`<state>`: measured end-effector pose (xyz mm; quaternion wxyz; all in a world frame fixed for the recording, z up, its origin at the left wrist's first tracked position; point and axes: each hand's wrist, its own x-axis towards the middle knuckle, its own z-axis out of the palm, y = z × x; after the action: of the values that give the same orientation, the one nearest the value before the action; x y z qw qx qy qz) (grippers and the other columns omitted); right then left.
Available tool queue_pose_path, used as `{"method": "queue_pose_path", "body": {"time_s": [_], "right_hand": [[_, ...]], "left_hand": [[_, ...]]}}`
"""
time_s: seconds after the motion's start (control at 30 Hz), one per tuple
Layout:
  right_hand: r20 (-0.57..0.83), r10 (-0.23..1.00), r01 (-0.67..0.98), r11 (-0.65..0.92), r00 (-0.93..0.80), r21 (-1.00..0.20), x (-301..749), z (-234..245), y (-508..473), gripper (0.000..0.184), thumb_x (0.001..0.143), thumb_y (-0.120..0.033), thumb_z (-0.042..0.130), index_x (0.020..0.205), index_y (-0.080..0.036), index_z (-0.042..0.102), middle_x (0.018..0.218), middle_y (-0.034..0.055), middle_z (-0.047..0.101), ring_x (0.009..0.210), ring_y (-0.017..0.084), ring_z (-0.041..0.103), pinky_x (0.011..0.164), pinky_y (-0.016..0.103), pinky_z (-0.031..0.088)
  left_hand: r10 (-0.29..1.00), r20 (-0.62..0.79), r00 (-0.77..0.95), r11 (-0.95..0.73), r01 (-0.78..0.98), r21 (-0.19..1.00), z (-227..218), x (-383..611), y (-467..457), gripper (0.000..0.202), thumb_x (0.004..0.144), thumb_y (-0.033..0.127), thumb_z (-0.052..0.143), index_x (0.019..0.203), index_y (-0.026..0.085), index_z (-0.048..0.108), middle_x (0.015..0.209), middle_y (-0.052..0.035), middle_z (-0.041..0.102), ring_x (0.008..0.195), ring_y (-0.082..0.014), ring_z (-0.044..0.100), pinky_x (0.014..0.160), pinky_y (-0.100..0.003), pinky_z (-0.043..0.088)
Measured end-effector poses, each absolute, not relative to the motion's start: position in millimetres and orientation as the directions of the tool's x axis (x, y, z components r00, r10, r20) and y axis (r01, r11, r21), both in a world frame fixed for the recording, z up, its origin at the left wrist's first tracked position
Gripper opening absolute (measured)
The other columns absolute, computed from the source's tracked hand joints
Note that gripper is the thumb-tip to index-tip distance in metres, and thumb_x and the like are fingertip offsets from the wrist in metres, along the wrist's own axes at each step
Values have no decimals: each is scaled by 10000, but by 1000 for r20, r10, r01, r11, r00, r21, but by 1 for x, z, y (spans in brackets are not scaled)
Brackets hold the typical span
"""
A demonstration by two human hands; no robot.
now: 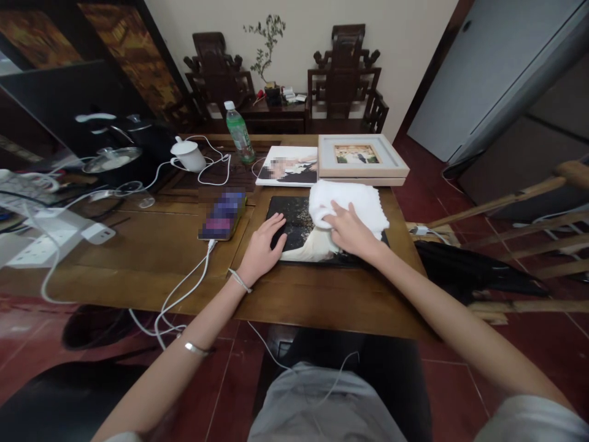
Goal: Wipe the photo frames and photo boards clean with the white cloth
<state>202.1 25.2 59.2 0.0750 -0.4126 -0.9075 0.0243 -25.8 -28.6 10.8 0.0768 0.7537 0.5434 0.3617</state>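
A dark photo panel (299, 212) with a pale dress-like shape on it lies flat on the wooden table in front of me. My left hand (263, 245) rests on its left edge, fingers stretched out and holding nothing. My right hand (350, 230) has hold of a folded white towel (363, 202) and presses it onto the panel's right part. The towel and hand hide much of that side. Some fingertips of the right hand are sunk in the cloth and out of sight.
Behind the panel lie a white-edged photo print (289, 166) and a framed picture (363, 175). To the left are a charging phone (223, 215), a green-labelled bottle (239, 132), a lidded white cup (188, 155), a power strip (50, 236) and loose white cables. Wooden chairs stand at the back.
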Motion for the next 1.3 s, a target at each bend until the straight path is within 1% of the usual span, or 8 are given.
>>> {"method": "queue_pose_path", "body": {"time_s": [0.1,0.27,0.5,0.77,0.9,1.0,1.13,1.3], "right_hand": [[86,721,711,693,-688,-121,201,57,-20,487,711,17,384,1097,-137,638,1456,111,419,1393,345,223,1076,657,174],[43,626,611,772,-778,-176,204,61,-80,441,698,21,394,983,-152,683,1464,99,409,1391,382,210,1061,702,177],[41,608,586,780,-793,-220,200,67,-55,489,683,32,384,1040,-156,660,1441,89,445,1386,333,254,1074,657,204],[110,728,721,685,-677,-104,178,66,34,496,742,-2,373,1183,-97,581,1297,227,542,1355,307,316,1042,600,252],[139,722,721,690,-678,-68,172,62,37,528,739,4,371,1213,-119,568,1407,169,463,1360,333,285,1040,637,235],[98,706,702,708,-702,-74,172,60,14,525,729,9,389,1192,-134,593,1461,125,409,1379,352,241,1047,661,217],[44,677,674,735,-735,-72,177,59,-35,485,757,9,380,1142,-142,634,1481,107,381,1396,370,197,1070,679,164],[-14,602,597,789,-798,-146,186,67,-83,425,758,-13,403,1061,-148,670,1481,115,377,1388,392,209,1059,697,185]], "left_hand": [[871,466,153,-405,761,507,10,-25,-28,363,895,244,482,1218,111,582,1347,-144,543,1305,-250,453,1104,-456,355],[876,460,145,-397,759,516,9,-25,-28,366,896,246,481,1231,131,574,1355,-131,538,1311,-251,444,1100,-471,355],[887,441,137,-389,737,553,8,-27,-27,378,943,237,382,1267,148,555,1380,-113,518,1331,-238,420,1116,-473,331],[881,449,146,-407,716,567,8,-28,-27,426,949,249,366,1319,92,505,1444,-145,430,1380,-224,335,1154,-431,271],[888,437,143,-394,728,562,8,-27,-28,427,948,260,370,1308,82,514,1426,-151,453,1373,-221,350,1148,-426,283],[891,430,143,-386,738,553,8,-27,-27,419,951,266,360,1288,88,536,1408,-147,477,1362,-228,371,1140,-442,297],[891,430,145,-382,750,539,8,-27,-27,414,947,261,362,1283,102,543,1405,-138,483,1354,-235,385,1131,-464,309],[898,414,146,-374,750,546,9,-26,-27,416,938,241,361,1288,107,542,1403,-140,486,1352,-242,388,1126,-473,315]]}}
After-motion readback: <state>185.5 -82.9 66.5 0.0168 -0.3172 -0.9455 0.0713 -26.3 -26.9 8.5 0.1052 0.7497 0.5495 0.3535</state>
